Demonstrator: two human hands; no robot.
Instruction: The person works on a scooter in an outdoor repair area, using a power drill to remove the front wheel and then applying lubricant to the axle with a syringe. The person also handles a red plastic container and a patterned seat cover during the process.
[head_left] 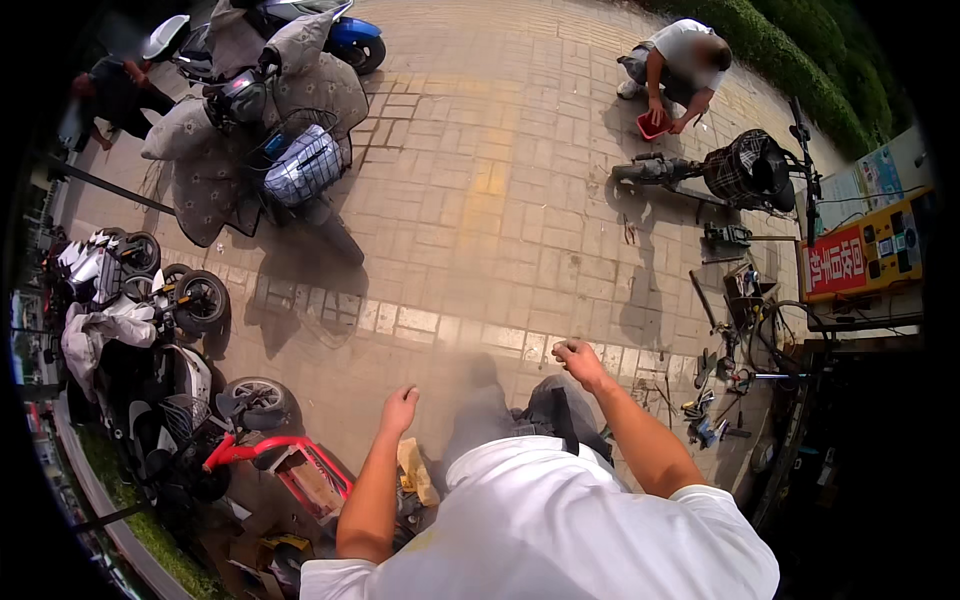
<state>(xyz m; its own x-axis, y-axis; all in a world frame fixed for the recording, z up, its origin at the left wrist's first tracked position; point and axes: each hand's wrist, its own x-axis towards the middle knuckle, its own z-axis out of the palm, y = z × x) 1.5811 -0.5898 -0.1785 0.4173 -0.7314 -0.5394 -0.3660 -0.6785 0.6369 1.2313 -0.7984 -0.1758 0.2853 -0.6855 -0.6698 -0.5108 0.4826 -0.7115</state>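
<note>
My left hand (401, 409) hangs in the air over the paving, its fingers loosely curled with no object showing in them. Farther right, my right hand (577, 360) is also off the ground, fingers bent inward and nothing visible in the grip. Neither hand touches anything. Below the left forearm are a yellowish block-like piece (416, 470) and a red scooter frame (305, 465). Tools (711, 425) lie scattered on the ground to the right of my right arm. My legs, in dark trousers, are blurred beneath me.
Covered scooters (260, 130) and parked ones (135, 390) line the left. At far right a crouching person (684, 65) handles a red basin (654, 125). Near them stands a small scooter with a basket (750, 170); a red-and-yellow sign (870, 250) borders the right edge.
</note>
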